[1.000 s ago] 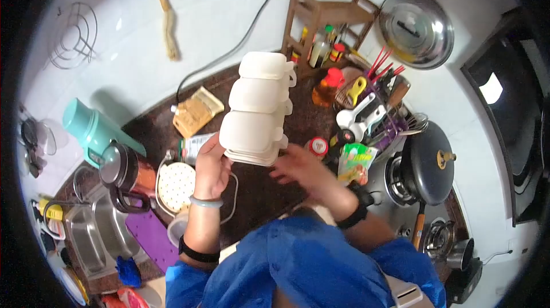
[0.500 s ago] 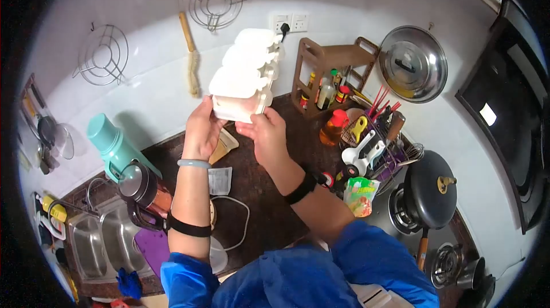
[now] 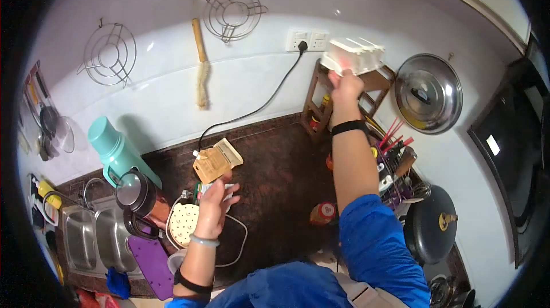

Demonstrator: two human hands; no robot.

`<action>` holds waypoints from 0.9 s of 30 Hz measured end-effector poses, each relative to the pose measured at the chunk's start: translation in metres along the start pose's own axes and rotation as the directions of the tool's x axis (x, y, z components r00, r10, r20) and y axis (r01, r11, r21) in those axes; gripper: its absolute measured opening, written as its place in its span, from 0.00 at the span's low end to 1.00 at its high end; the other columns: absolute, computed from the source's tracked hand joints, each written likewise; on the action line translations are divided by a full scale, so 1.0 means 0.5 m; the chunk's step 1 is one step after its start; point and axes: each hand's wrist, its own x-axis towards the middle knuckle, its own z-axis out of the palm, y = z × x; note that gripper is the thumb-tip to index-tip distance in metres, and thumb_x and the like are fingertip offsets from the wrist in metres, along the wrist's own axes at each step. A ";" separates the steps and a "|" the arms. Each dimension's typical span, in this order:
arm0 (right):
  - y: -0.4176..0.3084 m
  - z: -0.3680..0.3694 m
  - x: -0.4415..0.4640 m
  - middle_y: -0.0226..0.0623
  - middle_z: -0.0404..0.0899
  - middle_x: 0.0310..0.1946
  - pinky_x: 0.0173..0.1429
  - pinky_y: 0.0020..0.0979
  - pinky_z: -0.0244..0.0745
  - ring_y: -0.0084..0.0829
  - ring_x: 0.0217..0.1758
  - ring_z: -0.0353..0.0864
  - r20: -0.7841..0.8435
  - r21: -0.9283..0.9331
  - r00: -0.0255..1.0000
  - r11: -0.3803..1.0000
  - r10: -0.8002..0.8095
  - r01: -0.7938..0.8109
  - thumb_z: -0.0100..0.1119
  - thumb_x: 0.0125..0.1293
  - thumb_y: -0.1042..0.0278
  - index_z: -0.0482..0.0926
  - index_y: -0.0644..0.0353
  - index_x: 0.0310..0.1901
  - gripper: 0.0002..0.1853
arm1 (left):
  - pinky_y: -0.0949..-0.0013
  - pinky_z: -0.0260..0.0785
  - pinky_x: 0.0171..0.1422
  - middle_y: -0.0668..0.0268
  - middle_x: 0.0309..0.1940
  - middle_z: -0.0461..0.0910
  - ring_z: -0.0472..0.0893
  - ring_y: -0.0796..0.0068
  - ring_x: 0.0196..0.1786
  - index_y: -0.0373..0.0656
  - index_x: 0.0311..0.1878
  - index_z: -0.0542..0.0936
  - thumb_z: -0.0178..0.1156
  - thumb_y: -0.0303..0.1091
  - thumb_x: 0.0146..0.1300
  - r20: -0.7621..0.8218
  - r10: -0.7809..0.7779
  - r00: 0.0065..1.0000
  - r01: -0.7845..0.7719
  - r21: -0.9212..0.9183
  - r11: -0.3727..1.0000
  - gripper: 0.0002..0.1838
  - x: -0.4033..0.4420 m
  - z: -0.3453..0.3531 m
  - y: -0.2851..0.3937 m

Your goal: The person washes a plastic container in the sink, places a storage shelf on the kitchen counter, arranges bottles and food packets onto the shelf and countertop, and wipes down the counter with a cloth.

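Observation:
My right hand reaches far forward and grips the near end of a white seasoning box with several lidded compartments. The box is over the top of a brown two-tier rack by the wall; whether it rests there I cannot tell. My left hand is empty, its fingers apart, above the counter. Near it lie a tan pouch and a cream round plate with holes. A red-lidded jar stands on the counter between my arms.
At left are a teal thermos, a dark-lidded jug, a purple board and a double sink. A black cable hangs from the socket. At right stand a utensil rack and a dark pressure cooker.
The white box has moved right, from both hands in front of the wall to above the brown rack. My left hand has let go and dropped back toward the counter.

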 end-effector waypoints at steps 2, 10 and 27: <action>-0.010 -0.024 0.063 0.51 0.77 0.39 0.31 0.34 0.85 0.39 0.28 0.83 -0.041 -0.038 0.999 0.999 -0.017 0.015 0.50 0.65 0.78 0.70 0.76 0.46 0.11 | 0.66 0.73 0.53 0.64 0.64 0.70 0.76 0.69 0.56 0.38 0.66 0.67 0.48 0.45 0.73 -0.049 0.002 0.999 -0.002 -0.005 1.000 0.25 -0.009 -0.019 -0.011; 0.047 -0.115 0.213 0.49 0.76 0.42 0.28 0.32 0.84 0.39 0.30 0.82 -0.065 -0.090 0.998 0.996 0.003 -0.009 0.49 0.61 0.81 0.71 0.75 0.48 0.13 | 0.67 0.73 0.51 0.62 0.66 0.67 0.76 0.70 0.54 0.35 0.66 0.65 0.47 0.47 0.73 -0.146 -0.017 0.989 0.011 -0.045 0.999 0.28 -0.035 -0.049 -0.050; 0.101 -0.117 0.269 0.47 0.80 0.29 0.26 0.39 0.73 0.40 0.27 0.79 -0.222 -0.675 0.971 0.705 0.087 -0.217 0.61 0.58 0.74 0.78 0.73 0.30 0.08 | 0.65 0.73 0.50 0.63 0.67 0.67 0.77 0.68 0.53 0.37 0.67 0.65 0.49 0.48 0.72 -0.254 -0.031 0.967 0.030 -0.006 1.000 0.29 -0.040 -0.077 -0.090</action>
